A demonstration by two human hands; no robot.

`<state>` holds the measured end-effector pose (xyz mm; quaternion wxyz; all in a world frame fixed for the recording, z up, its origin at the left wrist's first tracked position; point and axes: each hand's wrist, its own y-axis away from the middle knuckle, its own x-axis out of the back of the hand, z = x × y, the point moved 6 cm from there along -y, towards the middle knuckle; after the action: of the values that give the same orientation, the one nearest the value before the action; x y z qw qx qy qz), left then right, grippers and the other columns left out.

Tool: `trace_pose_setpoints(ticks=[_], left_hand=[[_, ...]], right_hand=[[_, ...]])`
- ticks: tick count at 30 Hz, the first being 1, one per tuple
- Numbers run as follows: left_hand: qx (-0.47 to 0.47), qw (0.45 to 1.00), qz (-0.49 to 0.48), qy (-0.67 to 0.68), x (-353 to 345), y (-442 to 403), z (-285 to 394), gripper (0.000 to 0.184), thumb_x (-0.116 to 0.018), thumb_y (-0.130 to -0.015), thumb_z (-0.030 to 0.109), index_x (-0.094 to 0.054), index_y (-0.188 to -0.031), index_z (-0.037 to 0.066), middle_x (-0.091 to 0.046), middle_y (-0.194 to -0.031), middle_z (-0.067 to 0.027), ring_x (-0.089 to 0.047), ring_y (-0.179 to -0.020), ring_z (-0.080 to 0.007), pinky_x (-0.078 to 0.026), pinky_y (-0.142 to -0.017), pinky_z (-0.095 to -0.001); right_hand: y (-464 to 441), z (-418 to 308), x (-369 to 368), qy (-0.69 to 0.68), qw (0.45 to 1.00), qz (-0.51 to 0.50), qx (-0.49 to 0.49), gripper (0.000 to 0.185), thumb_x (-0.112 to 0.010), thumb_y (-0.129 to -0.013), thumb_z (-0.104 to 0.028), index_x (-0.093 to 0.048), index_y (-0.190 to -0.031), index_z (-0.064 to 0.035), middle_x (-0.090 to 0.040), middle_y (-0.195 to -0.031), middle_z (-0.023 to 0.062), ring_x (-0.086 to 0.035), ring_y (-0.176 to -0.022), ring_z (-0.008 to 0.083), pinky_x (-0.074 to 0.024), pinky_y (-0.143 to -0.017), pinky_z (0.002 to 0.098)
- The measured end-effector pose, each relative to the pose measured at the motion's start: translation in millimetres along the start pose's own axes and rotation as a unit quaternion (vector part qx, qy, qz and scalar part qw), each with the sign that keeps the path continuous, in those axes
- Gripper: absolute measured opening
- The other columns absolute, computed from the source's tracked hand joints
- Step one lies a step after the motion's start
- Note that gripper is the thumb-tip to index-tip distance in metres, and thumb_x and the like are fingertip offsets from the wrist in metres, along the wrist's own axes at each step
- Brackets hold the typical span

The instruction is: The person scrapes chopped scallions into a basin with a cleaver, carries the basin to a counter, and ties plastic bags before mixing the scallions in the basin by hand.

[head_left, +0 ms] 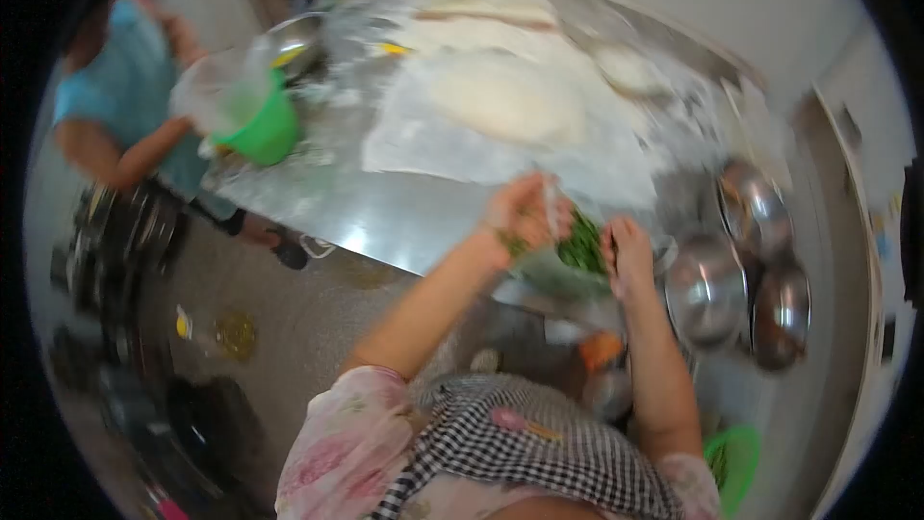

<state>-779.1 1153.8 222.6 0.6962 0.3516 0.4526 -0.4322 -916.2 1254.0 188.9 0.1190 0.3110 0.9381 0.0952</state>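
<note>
At the near edge of the metal table, a clear plastic bag (560,277) holds chopped-looking green leaves (580,243). My left hand (525,210) is on the bag's left side, fingers curled, with a pale strip of plastic by its fingertips. On the right side, my right hand (628,248) is closed on the bag's edge. The leaves lie between the two hands. Motion blur softens the fingers and the bag's outline.
Behind the bag, a large dough mound (510,96) rests on a floury sheet (414,140). Several metal bowls (707,294) stand at the right. At the left, a person in a blue top (120,67) handles plastic over a green bucket (267,130). An orange item (602,351) sits below the table edge.
</note>
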Motion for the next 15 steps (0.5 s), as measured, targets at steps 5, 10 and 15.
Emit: trace_pose_setpoints(ticks=[5, 10, 15], left_hand=[[-0.022, 0.995, 0.044, -0.087, -13.0, 12.9, 2.8, 0.042, -0.05, -0.084, 0.04, -0.049, -0.106, 0.005, -0.057, -0.087, -0.0135, -0.055, -0.081, -0.0252, -0.044, -0.077, -0.0399], [-0.032, 0.99, -0.001, -0.139, -14.1, 22.1, -6.0, 0.061, -0.051, -0.082, 0.042, -0.039, -0.122, -0.002, -0.055, -0.094, -0.012, -0.051, -0.084, -0.0214, -0.04, -0.079, -0.0357], [-0.027, 0.977, -0.033, -0.207, 1.0, 10.4, 0.6, 0.073, -0.051, -0.083, 0.042, -0.026, -0.132, -0.005, -0.051, -0.098, -0.0108, -0.048, -0.088, -0.0208, -0.038, -0.079, -0.0347]], right_hand=[[73.1, -34.6, 61.6, -0.231, 0.97, -0.051, 0.05, 0.031, -0.044, -0.091, -0.033, -0.037, -0.067, -0.0151, -0.032, -0.054, -0.0052, -0.028, -0.039, 0.004, -0.0195, -0.031, 0.0189], [191.7, -55.5, 214.0, -0.22, 0.944, 0.135, 0.204, 0.036, -0.042, -0.092, -0.039, -0.035, -0.065, -0.0154, -0.029, -0.054, -0.0045, -0.025, -0.039, 0.0026, -0.0196, -0.029, 0.0158], [376.9, -89.2, 327.1, 0.02, 0.813, 0.481, 0.328, 0.029, -0.054, -0.088, -0.024, -0.037, -0.067, -0.012, -0.029, -0.056, -0.0044, -0.025, -0.046, 0.0046, -0.0201, -0.038, 0.0193]])
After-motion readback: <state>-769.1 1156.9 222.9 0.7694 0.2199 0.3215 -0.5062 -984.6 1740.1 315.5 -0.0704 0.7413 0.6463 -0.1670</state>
